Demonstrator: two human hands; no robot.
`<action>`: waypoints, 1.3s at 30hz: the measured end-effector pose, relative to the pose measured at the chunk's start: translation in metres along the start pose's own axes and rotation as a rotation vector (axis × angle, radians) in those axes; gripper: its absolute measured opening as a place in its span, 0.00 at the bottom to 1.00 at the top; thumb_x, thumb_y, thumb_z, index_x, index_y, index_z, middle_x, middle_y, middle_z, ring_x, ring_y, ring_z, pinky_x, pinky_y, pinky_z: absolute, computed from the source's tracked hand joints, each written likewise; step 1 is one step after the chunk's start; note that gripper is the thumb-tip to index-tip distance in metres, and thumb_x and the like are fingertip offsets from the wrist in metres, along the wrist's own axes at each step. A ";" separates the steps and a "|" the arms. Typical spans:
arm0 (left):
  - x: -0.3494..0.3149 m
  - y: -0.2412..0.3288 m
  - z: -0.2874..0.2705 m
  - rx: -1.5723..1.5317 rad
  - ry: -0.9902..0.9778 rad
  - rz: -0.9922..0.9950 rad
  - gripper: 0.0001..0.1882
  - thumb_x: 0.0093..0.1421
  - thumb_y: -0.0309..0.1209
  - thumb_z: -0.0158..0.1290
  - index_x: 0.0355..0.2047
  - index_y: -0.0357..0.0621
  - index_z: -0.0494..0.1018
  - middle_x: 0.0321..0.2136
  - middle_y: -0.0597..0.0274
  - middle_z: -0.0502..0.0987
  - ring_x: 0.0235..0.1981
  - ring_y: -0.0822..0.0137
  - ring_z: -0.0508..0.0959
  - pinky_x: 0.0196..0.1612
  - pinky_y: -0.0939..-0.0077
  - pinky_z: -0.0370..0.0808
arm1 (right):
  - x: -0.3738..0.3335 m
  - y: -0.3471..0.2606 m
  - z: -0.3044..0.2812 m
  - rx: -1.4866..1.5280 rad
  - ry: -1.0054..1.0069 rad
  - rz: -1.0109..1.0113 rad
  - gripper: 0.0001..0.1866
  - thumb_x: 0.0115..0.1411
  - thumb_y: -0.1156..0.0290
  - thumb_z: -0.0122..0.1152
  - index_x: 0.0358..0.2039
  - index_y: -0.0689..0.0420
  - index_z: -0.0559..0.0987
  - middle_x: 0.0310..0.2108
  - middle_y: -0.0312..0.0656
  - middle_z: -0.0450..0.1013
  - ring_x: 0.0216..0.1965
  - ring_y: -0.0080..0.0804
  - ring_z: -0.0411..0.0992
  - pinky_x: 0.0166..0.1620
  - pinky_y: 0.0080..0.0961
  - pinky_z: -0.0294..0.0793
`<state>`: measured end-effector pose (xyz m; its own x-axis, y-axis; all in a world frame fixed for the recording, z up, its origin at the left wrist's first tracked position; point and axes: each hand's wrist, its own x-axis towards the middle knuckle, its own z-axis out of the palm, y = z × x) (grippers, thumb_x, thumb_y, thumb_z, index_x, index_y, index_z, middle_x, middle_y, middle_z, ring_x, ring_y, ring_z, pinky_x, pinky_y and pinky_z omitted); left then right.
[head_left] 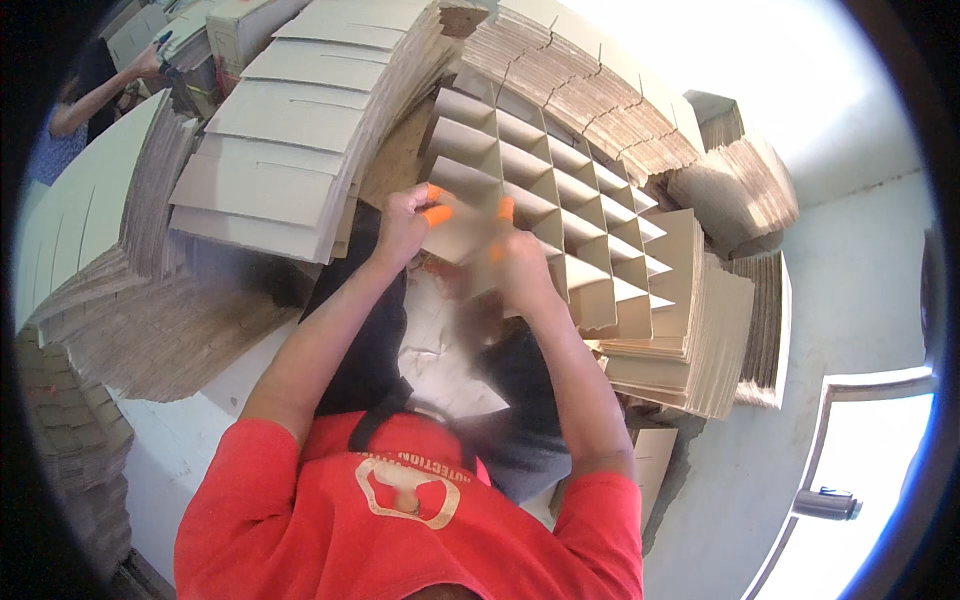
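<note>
In front of me stands a cardboard divider grid (pixel 555 190), its slotted strips crossing to form rows of cells. My left hand (pixel 405 228), orange covers on its fingertips, is closed on a cardboard strip (pixel 452 238) at the grid's near left edge. My right hand (pixel 522 268) is at the grid's near side, by the other end of that strip. It also wears orange fingertip covers. Motion blurs its fingers, so I cannot tell whether they grip the strip or the grid. My dark-clad legs are below the hands.
Tall stacks of slotted cardboard sheets (pixel 270 150) stand to the left. More stacks (pixel 590 85) lie behind the grid, and another cardboard pile (pixel 700 320) is at right. Another person's arm (pixel 105 100) shows at far left. A pale wall (pixel 850 270) rises on the right.
</note>
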<state>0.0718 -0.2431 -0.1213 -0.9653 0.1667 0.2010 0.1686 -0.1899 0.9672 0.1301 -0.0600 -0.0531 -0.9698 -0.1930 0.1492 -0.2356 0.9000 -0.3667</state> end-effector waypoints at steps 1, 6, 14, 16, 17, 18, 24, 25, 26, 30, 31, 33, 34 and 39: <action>0.000 0.000 0.001 0.025 0.035 0.001 0.08 0.57 0.19 0.57 0.38 0.35 0.79 0.32 0.62 0.82 0.33 0.75 0.80 0.38 0.79 0.76 | 0.001 0.000 0.000 -0.058 -0.041 -0.010 0.19 0.54 0.80 0.58 0.48 0.69 0.73 0.26 0.58 0.75 0.29 0.55 0.76 0.31 0.44 0.75; -0.006 0.008 0.002 0.332 0.113 0.094 0.25 0.53 0.23 0.63 0.52 0.38 0.73 0.45 0.57 0.80 0.45 0.67 0.78 0.47 0.73 0.75 | 0.006 0.015 -0.024 0.045 0.142 0.044 0.18 0.60 0.69 0.61 0.49 0.61 0.77 0.29 0.54 0.77 0.29 0.50 0.77 0.32 0.43 0.76; -0.018 0.051 0.038 1.123 -0.280 0.700 0.45 0.47 0.23 0.62 0.66 0.38 0.57 0.65 0.50 0.60 0.68 0.48 0.55 0.69 0.55 0.55 | -0.026 0.153 -0.066 -0.408 0.430 0.485 0.18 0.64 0.54 0.58 0.42 0.56 0.81 0.28 0.54 0.77 0.32 0.52 0.77 0.38 0.46 0.74; -0.003 0.052 0.047 1.096 -0.428 0.708 0.47 0.47 0.22 0.61 0.67 0.36 0.53 0.67 0.50 0.56 0.70 0.47 0.50 0.71 0.51 0.49 | -0.037 0.158 -0.072 -0.134 0.261 0.399 0.19 0.63 0.55 0.59 0.35 0.59 0.83 0.23 0.55 0.76 0.26 0.52 0.76 0.33 0.45 0.73; 0.008 0.055 0.052 1.079 -0.488 0.670 0.47 0.47 0.23 0.62 0.67 0.36 0.53 0.67 0.50 0.56 0.70 0.47 0.50 0.71 0.52 0.49 | -0.038 0.145 -0.078 -0.060 0.207 0.316 0.20 0.63 0.56 0.60 0.28 0.63 0.83 0.21 0.58 0.75 0.23 0.47 0.74 0.30 0.39 0.72; 0.019 0.059 0.057 1.060 -0.547 0.633 0.48 0.47 0.23 0.62 0.67 0.37 0.52 0.68 0.50 0.55 0.70 0.47 0.49 0.71 0.52 0.49 | -0.044 0.130 -0.084 0.009 0.097 0.328 0.16 0.63 0.60 0.61 0.32 0.62 0.84 0.21 0.56 0.75 0.19 0.43 0.72 0.28 0.34 0.72; 0.086 0.058 0.095 1.046 -0.728 0.554 0.51 0.43 0.34 0.69 0.67 0.48 0.57 0.68 0.55 0.57 0.72 0.53 0.46 0.73 0.55 0.47 | -0.069 0.061 -0.089 0.113 0.004 0.008 0.18 0.53 0.62 0.73 0.38 0.62 0.83 0.28 0.52 0.78 0.27 0.40 0.77 0.32 0.33 0.75; 0.098 0.052 0.101 1.052 -0.811 0.587 0.49 0.43 0.34 0.69 0.66 0.49 0.59 0.67 0.56 0.59 0.72 0.55 0.47 0.73 0.55 0.46 | -0.070 0.059 -0.088 0.059 0.142 0.022 0.18 0.52 0.63 0.73 0.39 0.61 0.83 0.29 0.51 0.79 0.28 0.40 0.77 0.33 0.34 0.76; 0.108 0.044 0.106 1.054 -0.900 0.627 0.46 0.44 0.35 0.68 0.64 0.50 0.62 0.66 0.57 0.61 0.72 0.57 0.48 0.73 0.55 0.46 | -0.072 0.056 -0.089 0.000 0.283 0.043 0.18 0.52 0.64 0.73 0.40 0.61 0.83 0.31 0.50 0.79 0.29 0.41 0.77 0.34 0.34 0.77; 0.121 0.037 0.100 1.038 -0.984 0.551 0.32 0.48 0.32 0.65 0.55 0.50 0.70 0.45 0.59 0.77 0.54 0.57 0.70 0.61 0.56 0.60 | -0.086 0.108 -0.111 -0.363 0.601 0.421 0.30 0.53 0.59 0.71 0.55 0.55 0.74 0.47 0.48 0.74 0.46 0.45 0.73 0.44 0.39 0.78; 0.118 0.036 0.098 1.021 -0.989 0.525 0.29 0.48 0.32 0.64 0.53 0.50 0.71 0.43 0.59 0.77 0.51 0.57 0.71 0.59 0.56 0.60 | -0.092 0.135 -0.124 -0.581 0.510 0.552 0.37 0.53 0.57 0.70 0.61 0.54 0.68 0.56 0.50 0.69 0.56 0.49 0.69 0.50 0.43 0.76; 0.116 0.037 0.101 0.979 -0.992 0.501 0.24 0.49 0.31 0.63 0.49 0.49 0.74 0.38 0.60 0.76 0.45 0.56 0.72 0.55 0.56 0.60 | -0.109 0.185 -0.142 -0.576 0.366 0.806 0.45 0.54 0.59 0.69 0.66 0.63 0.57 0.62 0.54 0.60 0.65 0.51 0.56 0.62 0.57 0.59; 0.119 0.033 0.100 0.948 -0.981 0.488 0.22 0.49 0.30 0.63 0.47 0.49 0.75 0.37 0.59 0.77 0.45 0.55 0.72 0.56 0.58 0.60 | -0.122 0.211 -0.144 -0.568 0.318 0.884 0.47 0.53 0.61 0.70 0.67 0.63 0.56 0.64 0.55 0.58 0.66 0.52 0.55 0.63 0.57 0.58; 0.130 0.023 0.091 0.958 -0.912 0.409 0.15 0.50 0.24 0.62 0.40 0.45 0.79 0.35 0.58 0.79 0.47 0.59 0.75 0.56 0.66 0.65 | -0.170 0.296 -0.122 -0.690 0.126 0.747 0.48 0.51 0.63 0.72 0.67 0.64 0.55 0.66 0.55 0.57 0.67 0.53 0.53 0.63 0.58 0.57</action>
<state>-0.0313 -0.1379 -0.0587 -0.4067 0.8988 0.1636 0.8336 0.2919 0.4690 0.2326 0.2870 -0.0754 -0.8308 0.5157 0.2092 0.5524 0.8099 0.1973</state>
